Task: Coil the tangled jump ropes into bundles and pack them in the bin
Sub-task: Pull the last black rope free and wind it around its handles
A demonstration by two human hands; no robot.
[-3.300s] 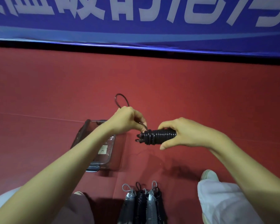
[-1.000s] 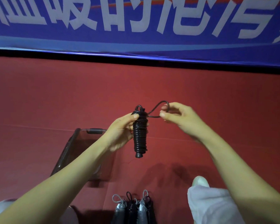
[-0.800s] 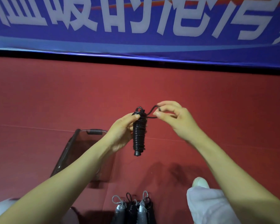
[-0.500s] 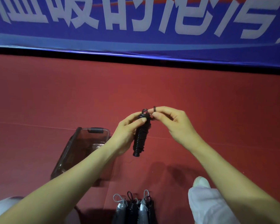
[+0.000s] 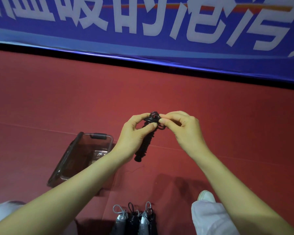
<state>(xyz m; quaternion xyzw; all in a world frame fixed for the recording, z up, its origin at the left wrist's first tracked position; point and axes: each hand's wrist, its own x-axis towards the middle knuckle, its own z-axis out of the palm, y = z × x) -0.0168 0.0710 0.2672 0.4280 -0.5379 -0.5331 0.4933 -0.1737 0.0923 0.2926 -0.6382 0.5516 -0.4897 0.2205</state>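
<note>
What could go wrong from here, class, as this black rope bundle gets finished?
The left hand and right hand pinch only the top of the black bundle; if the end slips, the coils could unwind. The bundle hangs beside the bin, not over it, so a drop may land on the floor.

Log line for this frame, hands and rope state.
left hand: grips black coiled rope bundle | right hand: pinches loops at its top | bin: on floor, left | other bundles: on floor
</note>
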